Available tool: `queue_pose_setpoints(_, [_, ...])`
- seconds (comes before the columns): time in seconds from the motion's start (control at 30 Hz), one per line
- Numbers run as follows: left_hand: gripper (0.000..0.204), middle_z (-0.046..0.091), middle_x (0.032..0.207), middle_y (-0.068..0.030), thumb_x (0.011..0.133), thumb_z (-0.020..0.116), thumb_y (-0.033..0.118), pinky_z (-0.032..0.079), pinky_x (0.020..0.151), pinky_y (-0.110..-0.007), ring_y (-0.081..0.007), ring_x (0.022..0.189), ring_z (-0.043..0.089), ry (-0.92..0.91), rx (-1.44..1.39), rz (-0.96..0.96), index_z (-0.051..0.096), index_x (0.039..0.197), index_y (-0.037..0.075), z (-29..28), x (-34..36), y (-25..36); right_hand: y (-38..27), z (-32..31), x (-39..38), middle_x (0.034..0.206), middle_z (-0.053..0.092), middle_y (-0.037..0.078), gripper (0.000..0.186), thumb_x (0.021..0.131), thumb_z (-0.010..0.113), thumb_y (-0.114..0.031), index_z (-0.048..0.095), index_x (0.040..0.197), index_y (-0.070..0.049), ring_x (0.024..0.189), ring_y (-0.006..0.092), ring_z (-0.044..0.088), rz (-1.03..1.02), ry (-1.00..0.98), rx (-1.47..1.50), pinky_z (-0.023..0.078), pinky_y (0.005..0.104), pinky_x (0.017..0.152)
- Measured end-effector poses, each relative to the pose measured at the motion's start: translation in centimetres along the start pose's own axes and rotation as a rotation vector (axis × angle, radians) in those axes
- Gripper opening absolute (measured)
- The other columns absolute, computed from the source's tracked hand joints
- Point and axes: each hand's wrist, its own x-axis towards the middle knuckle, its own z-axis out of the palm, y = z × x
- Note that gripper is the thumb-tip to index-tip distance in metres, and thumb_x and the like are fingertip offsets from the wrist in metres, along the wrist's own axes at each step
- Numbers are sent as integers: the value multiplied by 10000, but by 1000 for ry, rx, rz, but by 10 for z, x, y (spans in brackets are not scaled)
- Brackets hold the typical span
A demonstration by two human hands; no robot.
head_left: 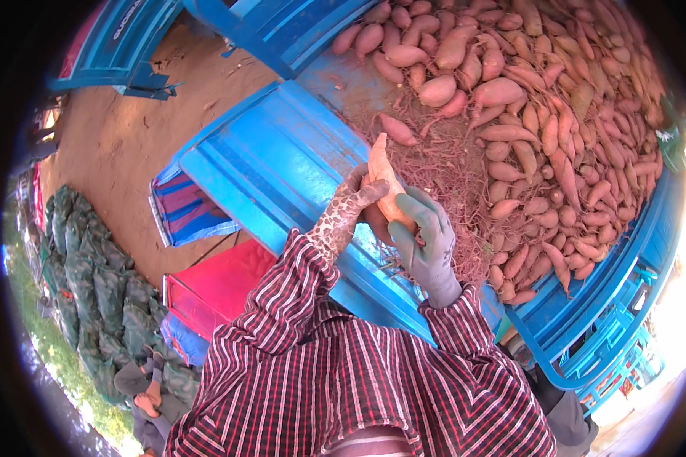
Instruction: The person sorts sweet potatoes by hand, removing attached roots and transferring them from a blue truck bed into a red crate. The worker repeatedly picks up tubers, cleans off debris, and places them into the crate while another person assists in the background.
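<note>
One long, pale orange sweet potato [389, 179] is held between both hands, its narrow end pointing up and away. My left hand [348, 207], in a brown-and-white patterned glove, is closed round its left side with the thumb across it. My right hand [428, 236], in a grey glove, grips the lower end, fingers and thumb on either side. Beneath them lies the blue metal side panel [282, 145] of a truck bed. A single reddish sweet potato [398, 129] rests on the bed just beyond the held one, beside loose roots and soil [453, 175].
A large heap of sweet potatoes [572, 145] fills the bed at right, bounded by blue railings [625, 282]. Left of the panel are a striped bag [190, 202] and a red crate-like container [217, 286]. Full dark-green sacks [91, 266] stand further left, near a seated person [149, 396].
</note>
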Motion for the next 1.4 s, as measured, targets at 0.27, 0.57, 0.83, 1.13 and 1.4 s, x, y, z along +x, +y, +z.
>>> queue_pose_setpoints(0.27, [993, 494, 1380, -124, 747, 817, 405, 443, 1052, -396, -241, 1238, 518, 126, 77, 392, 293, 1508, 42, -21, -48, 20, -47, 24, 34, 1221, 616, 204, 486, 707, 776, -42, 623, 1167, -67, 1019, 336, 640, -241, -69, 5, 522, 407, 829])
queue_pose_setpoints(0.57, [764, 528, 1324, -141, 924, 555, 549, 504, 906, -459, -283, 1091, 577, 338, -308, 626, 354, 1459, 42, -176, -136, 44, -90, 67, 48, 1241, 609, 127, 529, 742, 743, -201, 596, 1243, -116, 1008, 284, 642, -371, -293, 312, 505, 410, 829])
queue_pose_setpoints(0.83, [683, 280, 1513, -262, 969, 570, 357, 461, 1038, -508, -434, 1378, 375, 998, -441, 332, 244, 1519, 117, -291, -120, 32, 77, 53, 53, 1197, 631, 106, 398, 789, 716, -228, 598, 1154, -124, 996, 327, 633, -15, -97, -145, 513, 459, 782])
queue_pose_setpoints(1.13, [550, 619, 1218, -182, 975, 566, 413, 557, 806, -380, -250, 972, 650, 736, 474, 744, 498, 1313, -15, -124, -141, 59, 169, 87, 75, 1236, 603, 126, 473, 763, 730, -332, 607, 1160, -106, 1125, 307, 579, 110, -171, -781, 470, 467, 909])
queue_pose_setpoints(1.4, [538, 631, 1218, -165, 954, 611, 371, 542, 827, -355, -230, 1022, 642, 126, 242, 183, 516, 1327, -4, -27, -21, 33, 95, 33, 28, 1111, 624, 118, 486, 905, 636, -302, 526, 1257, 14, 842, 174, 627, 942, -76, 1069, 518, 294, 740])
